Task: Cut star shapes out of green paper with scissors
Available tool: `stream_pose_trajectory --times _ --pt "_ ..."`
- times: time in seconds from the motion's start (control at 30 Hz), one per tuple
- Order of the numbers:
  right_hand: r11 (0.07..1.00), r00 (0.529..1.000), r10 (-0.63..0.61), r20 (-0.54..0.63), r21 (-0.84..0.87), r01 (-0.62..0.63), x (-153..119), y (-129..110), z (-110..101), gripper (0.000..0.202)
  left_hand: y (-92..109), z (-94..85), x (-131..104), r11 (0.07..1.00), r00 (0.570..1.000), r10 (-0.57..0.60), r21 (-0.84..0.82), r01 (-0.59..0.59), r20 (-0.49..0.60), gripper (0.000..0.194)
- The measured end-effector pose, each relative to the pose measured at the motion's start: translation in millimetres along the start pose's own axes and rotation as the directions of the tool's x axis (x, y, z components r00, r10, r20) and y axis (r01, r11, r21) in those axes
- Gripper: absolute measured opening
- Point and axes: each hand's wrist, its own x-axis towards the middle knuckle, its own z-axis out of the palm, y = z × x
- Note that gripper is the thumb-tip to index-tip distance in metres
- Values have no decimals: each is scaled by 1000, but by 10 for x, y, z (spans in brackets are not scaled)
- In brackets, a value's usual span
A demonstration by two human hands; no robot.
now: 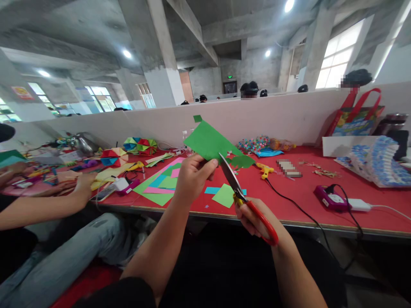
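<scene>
Between the thumb and fingers of my left hand (195, 175) is a sheet of green paper (208, 139), raised over the table. My right hand (257, 216) is wrapped round the red handles of a pair of scissors (231, 177). Their blades point up and to the left, with the tips at the lower edge of the green paper. Whether they cut into it I cannot tell. Below, a light green paper square (224, 196) lies over a blue paper strip (212, 190). Left of these lies a stack of green, pink and blue sheets (160, 188).
On the red table (289, 196) are a yellow glue gun (265, 170), a purple power socket (330, 199) with cables, and a blue-and-white folded paper piece (379, 158). A white partition (289, 111) runs behind. At left, a co-worker's arm (48, 209) reaches over the table.
</scene>
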Motion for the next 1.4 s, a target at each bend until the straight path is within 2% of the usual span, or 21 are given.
stream_pose_trajectory --times 0.17,0.3,0.47,0.87,1.1,1.4 --pt "999 999 7 -48 51 -5 -4 -21 125 54 -67 116 -40 996 994 35 -77 -43 -100 26" --pt "998 995 20 -97 63 -14 -28 -75 211 52 -98 199 -79 994 990 60 -79 -71 -128 33" --pt "995 994 35 -103 93 -25 -27 -92 259 54 -99 252 -104 991 986 59 -106 -76 -156 34" --pt "996 994 32 -107 91 -23 -9 -67 282 54 -127 239 -89 996 990 34 -73 -45 -137 37" --pt "998 992 31 -124 66 -23 -25 -108 259 47 -124 209 -93 999 998 13 -31 -16 -69 37" --pt "998 990 52 -131 43 -47 -16 -94 256 53 -145 221 -96 998 997 10 -56 -15 -79 36"
